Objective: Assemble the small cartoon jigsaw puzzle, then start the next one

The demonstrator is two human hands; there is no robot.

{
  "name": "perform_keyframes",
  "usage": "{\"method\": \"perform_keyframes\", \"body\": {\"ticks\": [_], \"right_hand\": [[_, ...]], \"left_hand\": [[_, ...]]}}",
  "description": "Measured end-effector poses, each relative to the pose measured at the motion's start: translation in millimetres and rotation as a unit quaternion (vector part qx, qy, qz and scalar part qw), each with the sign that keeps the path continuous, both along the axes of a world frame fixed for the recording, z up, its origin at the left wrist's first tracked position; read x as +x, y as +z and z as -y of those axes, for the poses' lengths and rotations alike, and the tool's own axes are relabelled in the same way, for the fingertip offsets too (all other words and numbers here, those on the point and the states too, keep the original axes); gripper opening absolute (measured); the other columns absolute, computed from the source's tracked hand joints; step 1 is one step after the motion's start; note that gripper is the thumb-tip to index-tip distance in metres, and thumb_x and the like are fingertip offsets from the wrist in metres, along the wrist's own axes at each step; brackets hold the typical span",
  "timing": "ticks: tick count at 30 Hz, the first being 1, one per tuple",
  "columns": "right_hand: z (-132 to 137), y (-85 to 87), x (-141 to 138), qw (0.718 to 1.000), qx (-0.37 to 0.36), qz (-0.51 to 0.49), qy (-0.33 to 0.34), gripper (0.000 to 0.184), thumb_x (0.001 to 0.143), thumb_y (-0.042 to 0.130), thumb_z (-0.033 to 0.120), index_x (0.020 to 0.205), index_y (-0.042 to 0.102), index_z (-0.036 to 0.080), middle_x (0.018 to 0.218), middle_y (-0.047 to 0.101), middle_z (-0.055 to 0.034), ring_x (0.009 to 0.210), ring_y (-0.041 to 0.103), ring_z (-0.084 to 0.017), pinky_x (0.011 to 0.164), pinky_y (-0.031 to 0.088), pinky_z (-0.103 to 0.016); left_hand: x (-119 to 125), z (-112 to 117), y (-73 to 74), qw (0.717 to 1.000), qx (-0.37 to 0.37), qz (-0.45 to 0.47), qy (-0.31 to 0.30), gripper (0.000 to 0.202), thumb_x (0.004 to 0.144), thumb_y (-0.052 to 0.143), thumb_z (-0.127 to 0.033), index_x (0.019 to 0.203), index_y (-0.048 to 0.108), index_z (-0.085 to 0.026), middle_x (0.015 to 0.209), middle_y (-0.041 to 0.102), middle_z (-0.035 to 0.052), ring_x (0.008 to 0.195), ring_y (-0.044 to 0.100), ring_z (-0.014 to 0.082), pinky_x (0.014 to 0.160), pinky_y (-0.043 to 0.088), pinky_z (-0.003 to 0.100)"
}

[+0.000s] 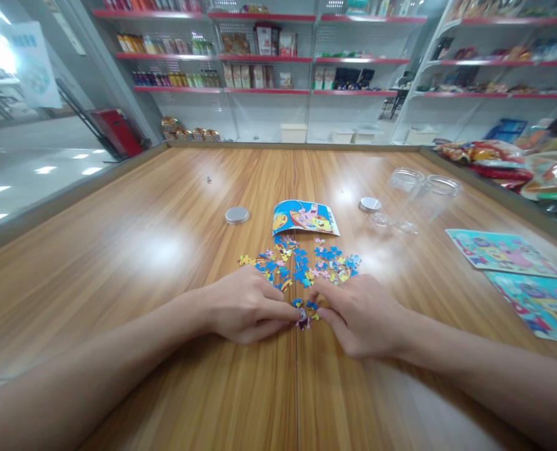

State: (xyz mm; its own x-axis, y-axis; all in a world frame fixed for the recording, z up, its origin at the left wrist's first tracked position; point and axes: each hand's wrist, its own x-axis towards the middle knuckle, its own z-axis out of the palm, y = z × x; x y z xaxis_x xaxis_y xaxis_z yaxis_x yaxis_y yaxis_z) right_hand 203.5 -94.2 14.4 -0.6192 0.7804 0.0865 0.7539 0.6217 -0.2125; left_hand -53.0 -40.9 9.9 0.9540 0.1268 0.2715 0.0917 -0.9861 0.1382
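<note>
Small jigsaw puzzle pieces (301,269) lie in a loose pile on the wooden table, mostly blue with some yellow and pink. Nearer to me than the pile, my left hand (253,307) is closed, its fingertips pressing on a small cluster of puzzle pieces (303,324) with an eye printed on it. My right hand (360,316) comes from the other side, thumb and forefinger pinched around a blue and yellow puzzle piece (312,307), partly hidden by the fingers. Behind the pile stands a curved cartoon picture card (306,218).
Silver lids (237,215) (370,204) rest left and right of the card. Two clear jars (440,194) (403,188) lie or stand at the right, beside cartoon sheets (506,252). A tiny object (208,180) sits far left. Stocked shelves (264,58) rise beyond the table.
</note>
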Motion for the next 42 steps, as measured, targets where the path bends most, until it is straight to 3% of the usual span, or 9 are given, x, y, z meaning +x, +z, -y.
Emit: {"method": "perform_keyframes", "body": {"ticks": [12,20,30,42], "right_hand": [[1.0,0.8,-0.1,1.0,-0.013,-0.002,-0.003,0.024,0.083,0.058,0.024,0.107,0.059,0.02,0.077,0.07,-0.004,0.061,0.061,-0.017,0.055,0.022,-0.029],[0.6,-0.5,-1.8,1.0,-0.008,-0.016,0.012,0.023,0.078,0.06,0.018,0.101,0.057,0.02,0.075,0.067,-0.0016,0.059,0.056,-0.014,0.055,0.021,-0.029],[2.5,3.0,-1.7,1.0,-0.023,-0.004,0.009,0.023,0.083,0.058,0.026,0.105,0.059,0.02,0.077,0.07,-0.0027,0.06,0.058,-0.015,0.055,0.021,-0.029],[1.8,2.7,-1.7,0.999,-0.02,-0.019,0.029,0.007,0.082,0.058,0.025,0.084,0.055,0.02,0.069,0.063,-0.0009,0.057,0.051,-0.013,0.054,0.021,-0.029]], "left_hand": [[0.1,-1.7,1.0,0.999,-0.036,0.007,-0.007,0.025,0.097,0.055,-0.02,0.116,0.069,-0.023,0.072,0.07,-0.0002,0.056,0.062,0.0111,0.049,0.037,0.03],[0.4,-2.0,0.9,1.0,-0.025,0.005,-0.006,0.024,0.096,0.055,-0.021,0.114,0.07,-0.022,0.071,0.068,0.0,0.056,0.062,0.0108,0.048,0.038,0.028],[0.2,-2.4,-2.5,1.0,-0.001,0.017,0.003,0.022,0.096,0.056,-0.022,0.113,0.07,-0.022,0.069,0.068,-0.0009,0.055,0.061,0.0102,0.047,0.037,0.028],[0.7,-0.9,-5.1,1.0,0.01,0.021,0.007,0.024,0.094,0.057,-0.021,0.114,0.069,-0.022,0.072,0.07,-0.0013,0.055,0.061,0.0097,0.047,0.038,0.027]]}}
